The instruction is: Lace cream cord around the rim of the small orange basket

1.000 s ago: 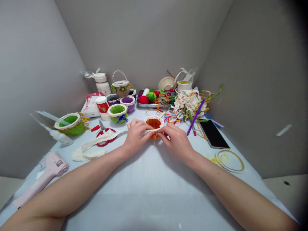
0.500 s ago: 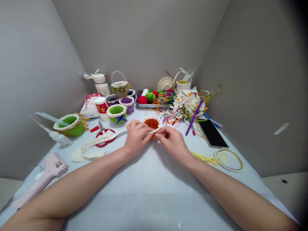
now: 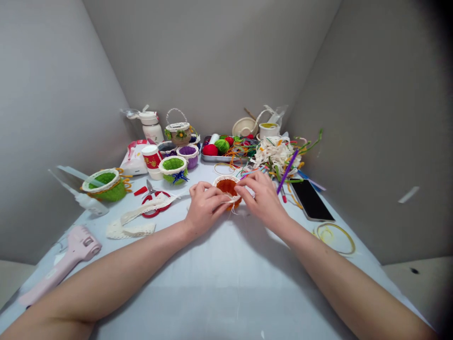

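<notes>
A small orange yarn basket (image 3: 226,185) with a white lace rim stands on the pale table (image 3: 226,264) in the middle. My left hand (image 3: 204,208) is closed on its left side, fingers pinching the lace trim at the front. My right hand (image 3: 262,196) rests against the right side of the basket, fingers curled over the rim and the lace. A short end of lace hangs at the basket's front between both hands.
Red scissors (image 3: 153,200) and a lace strip (image 3: 136,222) lie left. Green baskets (image 3: 104,185) (image 3: 173,167), a purple one (image 3: 187,155), a pink glue gun (image 3: 60,264), a yarn tray (image 3: 221,148), a ribbon pile (image 3: 278,153), a phone (image 3: 311,199) and a ring (image 3: 334,236) surround.
My right hand has moved up from the front of the basket onto its right rim. The left hand stays pinching the lace at the front.
</notes>
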